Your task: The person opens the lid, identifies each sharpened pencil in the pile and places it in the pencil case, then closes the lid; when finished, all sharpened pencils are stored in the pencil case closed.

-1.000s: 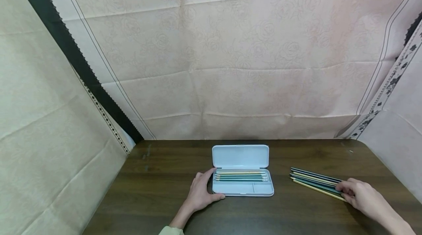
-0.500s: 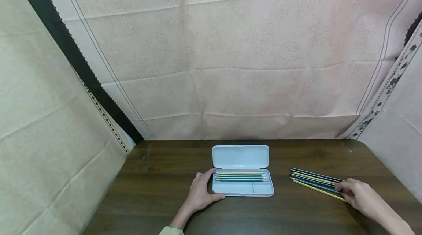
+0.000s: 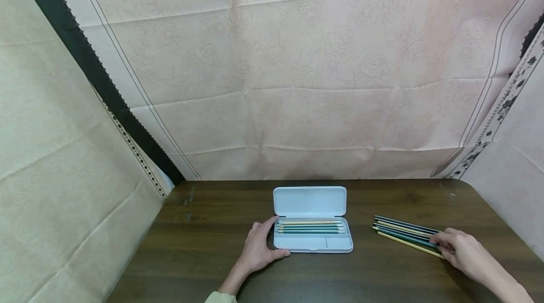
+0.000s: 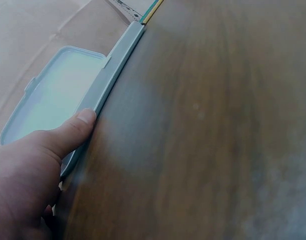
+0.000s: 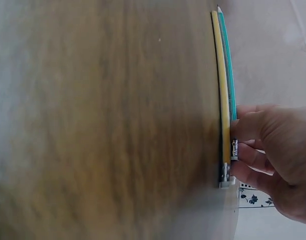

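A light blue pencil case (image 3: pixel 301 244) lies on the table with its lid raised at the back. Several green and yellow pencils (image 3: pixel 312 227) rest in its rear compartment. My left hand (image 3: pixel 258 248) holds the case's left end, the thumb at the front edge and the fingers toward the back corner. To the right, my right hand (image 3: pixel 465 251) pinches a green pencil (image 5: pixel 227 65) near its eraser end. That pencil is among a loose row of dark, green and yellow pencils (image 3: pixel 403 227). A yellow pencil (image 5: pixel 221 85) lies nearest the front. My hand hides some of the eraser ends.
The brown wooden table (image 3: pixel 204 237) ends at a pale patterned cloth (image 3: pixel 318 81) hung behind it. More cloth stands at the left (image 3: pixel 63 175) and right. In the case, a small divider (image 3: pixel 326 242) splits the front compartment.
My right hand and the green pencil in it have shifted very slightly left. The left hand and the case stay where they were.
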### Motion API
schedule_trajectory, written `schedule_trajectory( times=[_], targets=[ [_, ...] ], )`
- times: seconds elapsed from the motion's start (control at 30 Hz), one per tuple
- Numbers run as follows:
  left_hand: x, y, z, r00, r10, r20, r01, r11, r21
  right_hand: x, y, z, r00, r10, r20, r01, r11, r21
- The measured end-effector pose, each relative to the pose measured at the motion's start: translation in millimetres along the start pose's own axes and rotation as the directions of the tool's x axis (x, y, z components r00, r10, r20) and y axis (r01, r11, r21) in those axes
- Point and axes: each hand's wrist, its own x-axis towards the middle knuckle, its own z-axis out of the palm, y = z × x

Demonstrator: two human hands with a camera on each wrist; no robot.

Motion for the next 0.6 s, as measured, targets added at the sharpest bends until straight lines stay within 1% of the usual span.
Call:
schedule_trajectory(
  times=[0.27, 0.47, 0.6],
  targets=[
    [-0.5, 0.7, 0.2, 1.000, -0.004, 0.000, 0.004, 1.000, -0.004, 7.0, -6, 4, 0.999, -0.039, -0.033, 0.040, 0.999, 0.023],
    [-0.9, -0.3, 1.0, 1.000, 0.003, -0.007, -0.003, 1.000, 0.005, 16.9, -15, 7, 0.999, -0.033, -0.015, 0.033, 0.998, 0.047],
    [-0.7, -0.6, 1.4, 1.000, 0.002, -0.007, -0.002, 1.000, 0.004, 24.5, -22, 12, 0.998, -0.054, -0.017, 0.055, 0.996, 0.070]
  ],
)
